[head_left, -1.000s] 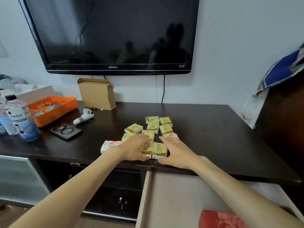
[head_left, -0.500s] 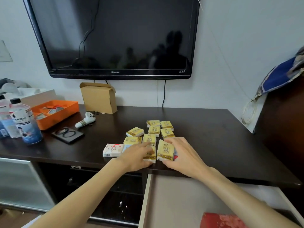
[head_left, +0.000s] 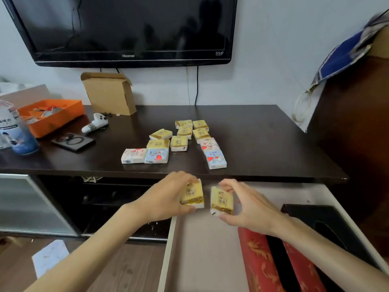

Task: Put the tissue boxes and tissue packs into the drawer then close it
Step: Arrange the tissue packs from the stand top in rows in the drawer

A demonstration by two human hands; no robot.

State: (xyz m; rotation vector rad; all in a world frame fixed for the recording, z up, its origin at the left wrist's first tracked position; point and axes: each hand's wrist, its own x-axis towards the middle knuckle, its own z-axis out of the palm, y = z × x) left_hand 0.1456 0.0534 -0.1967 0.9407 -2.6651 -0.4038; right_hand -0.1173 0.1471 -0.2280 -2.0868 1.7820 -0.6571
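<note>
A: The fingers of the left hand are curled around a gold tissue pack, thumb underneath. The right hand pinches a second gold pack the same way.

B: Where are the two packs?

A: Side by side, a small gap between them, held above the back of the open drawer, just in front of the table's front edge.

B: How far along does the job look?

A: Early to middling. A red tissue box lies in the drawer near its right side, with a black box beyond it. About a dozen packs remain on the table: a gold cluster mid-table and four white printed packs nearer the front edge. Those must go in, then the drawer must be shut.

B: And how are the held packs oriented?

A: Both stand roughly upright, printed faces toward the person, long axes vertical, the right one tilted slightly.
</note>
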